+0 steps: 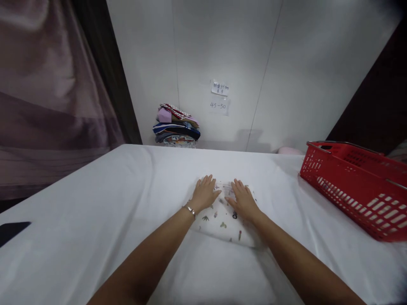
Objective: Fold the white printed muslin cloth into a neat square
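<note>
A folded white cloth [222, 226] with small plant and figure prints lies on the white-covered table in front of me. My left hand [205, 195] rests flat on its far left part, fingers stretched out and pointing away from me. On the far right part lies my right hand [243, 199], palm down with its fingers extended. Both thumbs point inward, with a strip of the printed cloth showing between them. The hands cover some of the cloth's far edge. A bracelet [190, 210] is on my left wrist.
At the right stands a red plastic basket [349, 182]. A stack of folded clothes [176, 127] sits beyond the table's far edge, by the wall with paper notes [219, 97]. A dark flat object [14, 231] lies at the left edge, near a curtain [47, 93].
</note>
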`<state>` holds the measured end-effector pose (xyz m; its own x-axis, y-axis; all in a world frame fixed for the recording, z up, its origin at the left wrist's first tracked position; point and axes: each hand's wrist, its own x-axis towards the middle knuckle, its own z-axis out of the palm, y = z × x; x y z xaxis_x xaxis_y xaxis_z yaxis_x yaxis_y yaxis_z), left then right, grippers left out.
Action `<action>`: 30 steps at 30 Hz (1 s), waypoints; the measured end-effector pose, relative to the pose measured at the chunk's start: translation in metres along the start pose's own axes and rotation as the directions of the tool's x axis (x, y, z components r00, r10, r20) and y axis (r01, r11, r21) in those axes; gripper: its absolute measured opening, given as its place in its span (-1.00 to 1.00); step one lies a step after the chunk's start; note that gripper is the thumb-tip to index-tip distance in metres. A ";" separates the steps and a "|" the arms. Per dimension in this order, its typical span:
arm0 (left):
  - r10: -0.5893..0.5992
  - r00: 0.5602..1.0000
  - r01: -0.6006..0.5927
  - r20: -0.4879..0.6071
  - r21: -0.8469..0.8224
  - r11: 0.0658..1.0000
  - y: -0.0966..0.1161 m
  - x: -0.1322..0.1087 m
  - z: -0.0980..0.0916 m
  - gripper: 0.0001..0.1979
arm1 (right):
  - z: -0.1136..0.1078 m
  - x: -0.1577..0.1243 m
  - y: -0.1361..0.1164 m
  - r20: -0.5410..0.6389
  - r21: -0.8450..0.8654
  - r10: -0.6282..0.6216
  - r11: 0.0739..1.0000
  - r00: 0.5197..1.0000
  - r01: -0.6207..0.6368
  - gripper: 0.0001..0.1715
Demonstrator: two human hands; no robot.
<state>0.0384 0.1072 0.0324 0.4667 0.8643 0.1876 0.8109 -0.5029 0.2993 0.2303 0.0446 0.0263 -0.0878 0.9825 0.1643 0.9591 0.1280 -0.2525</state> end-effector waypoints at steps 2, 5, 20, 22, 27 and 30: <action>-0.046 0.995 0.041 0.086 0.062 0.997 -0.009 0.009 0.016 -0.38 | 0.014 0.011 0.011 0.073 -0.067 0.158 0.986 0.985 -0.154 -0.19; -0.038 0.996 0.031 0.075 0.092 0.995 -0.025 0.011 0.032 -0.33 | 0.030 0.012 0.030 0.052 -0.122 0.231 0.967 0.972 -0.224 -0.15; -0.183 0.982 0.188 0.044 -0.263 0.946 -0.038 0.006 0.018 -0.44 | 0.030 0.002 0.036 0.095 -0.067 0.283 0.958 0.954 -0.278 -0.18; -0.322 0.946 0.296 -0.031 -0.319 0.900 -0.042 -0.008 0.008 -0.45 | 0.024 0.005 0.042 0.081 -0.056 0.238 0.970 0.968 -0.234 -0.27; -0.499 0.857 0.514 0.124 -0.251 0.820 -0.039 -0.061 -0.013 -0.44 | 0.005 0.031 0.064 0.111 -0.034 0.085 0.996 0.990 -0.082 -0.38; -0.493 0.858 0.512 0.144 -0.165 0.843 -0.032 -0.081 -0.013 -0.53 | -0.001 0.049 0.073 0.282 -0.030 0.057 0.998 0.958 -0.050 -0.30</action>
<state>-0.0298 0.0536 0.0193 0.0515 0.9913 -0.1215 0.8642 0.0168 0.5029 0.2961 0.1019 0.0174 -0.1058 0.9863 -0.1263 0.9699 0.0744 -0.2319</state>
